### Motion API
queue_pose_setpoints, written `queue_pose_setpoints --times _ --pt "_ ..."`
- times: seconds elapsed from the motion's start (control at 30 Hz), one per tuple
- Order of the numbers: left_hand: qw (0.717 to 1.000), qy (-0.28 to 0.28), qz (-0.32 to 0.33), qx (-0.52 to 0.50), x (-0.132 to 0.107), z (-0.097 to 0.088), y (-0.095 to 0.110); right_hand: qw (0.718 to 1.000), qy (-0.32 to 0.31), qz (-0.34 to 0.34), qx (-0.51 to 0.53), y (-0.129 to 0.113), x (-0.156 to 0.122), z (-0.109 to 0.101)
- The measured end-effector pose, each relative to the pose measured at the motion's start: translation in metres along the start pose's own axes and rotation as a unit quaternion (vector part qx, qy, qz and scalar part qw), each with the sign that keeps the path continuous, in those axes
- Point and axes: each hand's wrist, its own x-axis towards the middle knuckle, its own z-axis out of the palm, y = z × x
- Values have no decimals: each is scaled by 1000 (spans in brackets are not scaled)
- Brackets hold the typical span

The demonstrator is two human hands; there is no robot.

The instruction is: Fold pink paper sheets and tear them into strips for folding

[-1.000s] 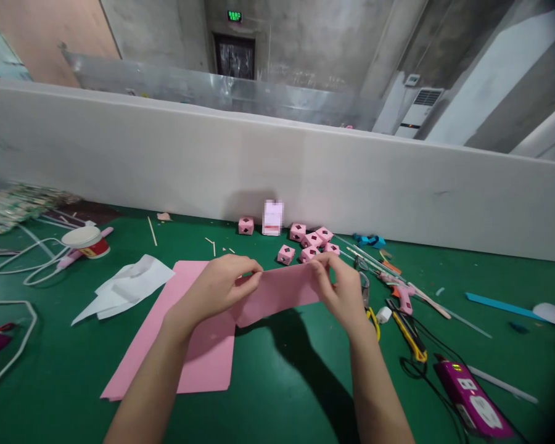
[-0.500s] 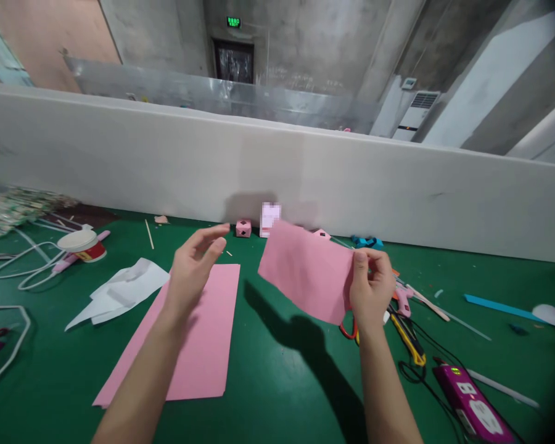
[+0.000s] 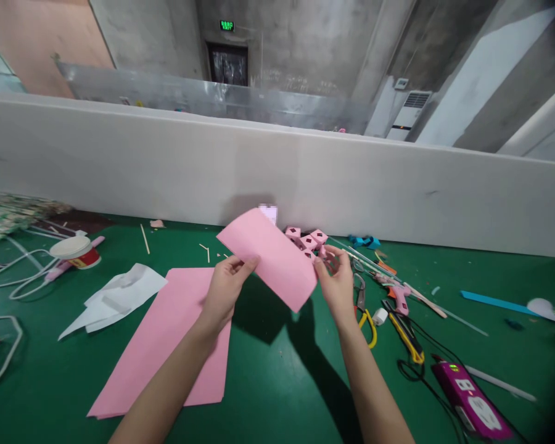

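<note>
A small sheet of pink paper (image 3: 271, 256) is held up at a slant above the table, slightly curved. My left hand (image 3: 229, 287) pinches its lower left edge, thumb on the near face. At its right corner my right hand (image 3: 337, 283) has thumb and fingers closed on the edge. Beneath and beside my left forearm lies a stack of larger pink sheets (image 3: 166, 345). Just behind my right hand sit several small pink paper cubes (image 3: 308, 242) with dark diamond-shaped holes. A pale pixelated object (image 3: 268, 213) stands by the partition, partly covered by the sheet.
Scissors (image 3: 367, 324), a yellow utility knife (image 3: 407, 333), a pink glue gun (image 3: 400, 296) and a purple power unit (image 3: 472, 398) with a cable lie to the right. Crumpled white paper (image 3: 120, 299) and a paper cup (image 3: 76, 251) are left. A white partition (image 3: 166, 166) edges the green table.
My left hand has moved right and taken the sheet's edge. My right hand has shifted left with the paper, which now tilts down to the right. More pink cubes are visible.
</note>
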Motion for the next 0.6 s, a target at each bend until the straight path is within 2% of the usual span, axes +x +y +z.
queue_pose_setpoints --times 0.07,0.1,0.2,0.27,0.37,0.47,0.53,0.6 --pt "997 27 33 56 -1 -3 4 996 -73 -43 -36 -12 -8 1" --pt "996 25 41 79 -3 -3 5 992 -112 -44 -22 -19 -14 3" --pt "992 -27 42 116 -8 -1 7 965 -247 13 84 -38 -35 13" --pt "987 -79 45 130 -10 3 5 940 -305 49 142 -45 -46 21" --pt "977 -130 79 147 -8 4 3 920 -326 116 185 -49 -50 26" --pt "977 -123 96 147 -4 -1 4 910 -311 169 215 -49 -44 20" --pt "978 -127 95 137 -3 -5 7 914 -301 174 208 -51 -40 13" --pt "976 -155 94 119 -3 -6 9 924 -297 161 179 -53 -38 9"
